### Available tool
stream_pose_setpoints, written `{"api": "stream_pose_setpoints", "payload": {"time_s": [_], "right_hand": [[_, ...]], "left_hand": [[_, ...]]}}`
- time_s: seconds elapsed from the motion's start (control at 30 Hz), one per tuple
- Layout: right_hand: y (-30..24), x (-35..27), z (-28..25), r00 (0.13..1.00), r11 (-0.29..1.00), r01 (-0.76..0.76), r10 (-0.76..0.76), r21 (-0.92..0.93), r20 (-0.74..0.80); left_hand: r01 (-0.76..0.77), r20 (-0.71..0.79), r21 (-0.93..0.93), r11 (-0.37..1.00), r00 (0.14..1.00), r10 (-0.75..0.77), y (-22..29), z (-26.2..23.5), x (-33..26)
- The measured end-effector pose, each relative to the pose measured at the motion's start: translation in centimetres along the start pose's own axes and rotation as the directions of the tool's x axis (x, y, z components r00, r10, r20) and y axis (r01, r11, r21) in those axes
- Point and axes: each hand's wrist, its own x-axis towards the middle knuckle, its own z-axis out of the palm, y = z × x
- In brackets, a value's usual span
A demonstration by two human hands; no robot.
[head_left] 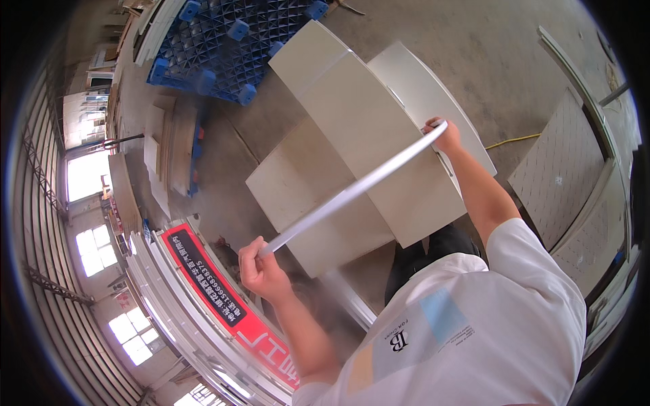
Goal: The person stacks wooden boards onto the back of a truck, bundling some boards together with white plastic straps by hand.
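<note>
White strip (342, 201), long, thin & slightly bowed, runs diag. across ctr of view, from abt 8 o'clock up to 2 o'clock; both ends are held; L grip (264, 271), betw 7 & 8 o'clock, is closed round the lower end, thumb against curled fingers; R grip (444, 135), at 2 o'clock, is closed on the upper end.

Strip passes over a wide pale panel (352, 115), which spans 12 to abt 4 o'clock, & over a beige panel (291, 179) lying lower, from betw 9 & 10 round to 6; can't tell if strip touches either; another white panel (433, 88) shows betw 1 & 2 o'clock, just beyond the wide one, nr R grip.

Blue plastic pallet (203, 51) at 11 o'clock, on concrete floor (440, 37); leaning boards (179, 149) betw 9 & 10; windows (97, 247) in the wall at abt 8 to 9; red sign (254, 328) w/ black plate (206, 277) at approx 7 to 8, nearest L grip on that side, long white profiles (172, 331) stacked alongside; white bar (349, 298) betw 5 & 6; yellow cord (514, 141) betw 2 & 3; speckled board (558, 169) at 3; person's white T-shirt (487, 325) at 4 to 5, dark trousers (447, 243) nr 4, beside the wide pale panel's near end.
</note>
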Motion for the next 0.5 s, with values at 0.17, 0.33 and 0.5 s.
{"api": "stream_pose_setpoints", "payload": {"time_s": [0.17, 0.33, 0.5], "right_hand": [[-1.5, -0.6, -0.8, 0.998, 0.979, -0.047, 0.037, -0.196, -0.054], [-2.5, -1.5, -1.1, 0.993, 0.992, -0.114, 0.114, 0.058, 0.003], [-0.7, -0.3, 0.6, 0.979, 0.960, -0.201, 0.204, -0.197, -0.002]], "left_hand": [[0.040, -0.006, -0.032, 0.999, 0.999, -0.040, 0.5, 0.6, -0.4], [0.044, 0.012, -0.058, 0.997, 0.999, -0.044, 0.1, 0.7, -0.9], [0.048, 0.059, -0.085, 0.995, 0.997, -0.043, 0.6, 2.1, -0.7]]}}
